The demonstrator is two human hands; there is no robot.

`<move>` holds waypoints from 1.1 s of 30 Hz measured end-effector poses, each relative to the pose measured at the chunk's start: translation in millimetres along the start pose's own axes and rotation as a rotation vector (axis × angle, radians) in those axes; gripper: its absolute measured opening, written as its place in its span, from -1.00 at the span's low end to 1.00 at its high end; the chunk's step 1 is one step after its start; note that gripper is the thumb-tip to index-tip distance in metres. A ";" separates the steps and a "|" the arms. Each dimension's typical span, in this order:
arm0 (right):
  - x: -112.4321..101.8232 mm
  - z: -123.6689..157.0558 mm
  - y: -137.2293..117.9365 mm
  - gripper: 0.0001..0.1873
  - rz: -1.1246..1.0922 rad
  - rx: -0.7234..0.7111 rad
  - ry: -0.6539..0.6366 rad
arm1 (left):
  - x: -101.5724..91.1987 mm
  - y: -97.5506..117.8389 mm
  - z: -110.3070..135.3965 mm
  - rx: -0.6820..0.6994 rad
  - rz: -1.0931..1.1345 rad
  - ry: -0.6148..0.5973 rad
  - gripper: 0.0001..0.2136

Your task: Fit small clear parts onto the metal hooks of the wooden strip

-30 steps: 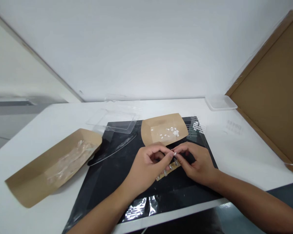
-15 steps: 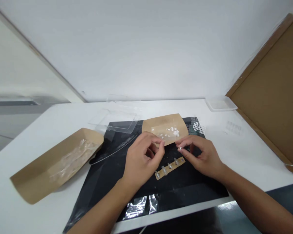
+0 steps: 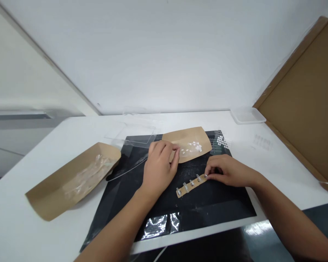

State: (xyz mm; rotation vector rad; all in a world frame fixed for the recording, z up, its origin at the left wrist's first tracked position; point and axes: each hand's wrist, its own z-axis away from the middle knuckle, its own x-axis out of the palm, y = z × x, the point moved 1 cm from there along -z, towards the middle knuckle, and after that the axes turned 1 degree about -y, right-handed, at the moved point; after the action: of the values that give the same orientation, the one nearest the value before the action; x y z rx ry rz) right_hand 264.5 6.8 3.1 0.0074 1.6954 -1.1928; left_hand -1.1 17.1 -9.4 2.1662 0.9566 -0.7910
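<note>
A narrow brown strip (image 3: pixel 190 185) with several small clear pieces stuck along it lies on a black mat (image 3: pixel 142 196). My right hand (image 3: pixel 226 171) rests at the strip's right end, fingertips pinched on the last clear piece. My left hand (image 3: pixel 159 165) hovers with fingers curled at the near edge of a small brown paper tray (image 3: pixel 180 140) that holds several tiny white pieces (image 3: pixel 192 147). What, if anything, the left fingers hold is hidden.
A longer brown paper tray (image 3: pixel 54 189) with crumpled clear plastic sits at the left. Clear plastic lids (image 3: pixel 132 134) lie behind the mat. A sheet of white dots (image 3: pixel 222 142), a shallow white tray (image 3: pixel 247 115) and a cardboard panel (image 3: pixel 306 105) are at the right.
My hands parted from a shared pinch above the strip. The right hand went down to the strip's right end; the left hand moved up toward the small tray.
</note>
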 end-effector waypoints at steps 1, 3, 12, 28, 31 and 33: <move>0.7 -0.3 0.4 -0.93 0.003 0.004 0.000 | -0.1 -0.1 0.0 -0.002 0.008 0.006 -0.90; 1.2 -0.7 0.5 -0.95 0.002 0.013 -0.001 | -1.0 0.0 0.0 -0.021 0.018 0.029 -0.92; 0.1 -1.3 -1.4 -0.95 0.011 0.005 0.008 | -5.3 0.0 -0.3 -0.120 0.072 0.071 -0.88; 2.2 -3.3 2.3 -0.95 -0.007 0.015 0.026 | -9.0 27.3 11.7 0.143 0.248 -0.585 -0.53; 2.8 -3.3 3.2 -0.95 0.005 0.024 0.024 | -5.5 28.6 14.3 0.140 0.220 -0.612 -0.56; 3.1 -3.3 4.2 -0.95 0.007 0.025 0.020 | -5.0 29.5 15.0 0.136 0.218 -0.620 -0.60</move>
State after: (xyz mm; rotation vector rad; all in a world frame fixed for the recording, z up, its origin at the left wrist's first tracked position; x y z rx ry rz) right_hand 262.8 9.7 -2.0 0.0410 1.6965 -1.2129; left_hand 15.4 -11.8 -6.1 1.8976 0.3527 -1.3347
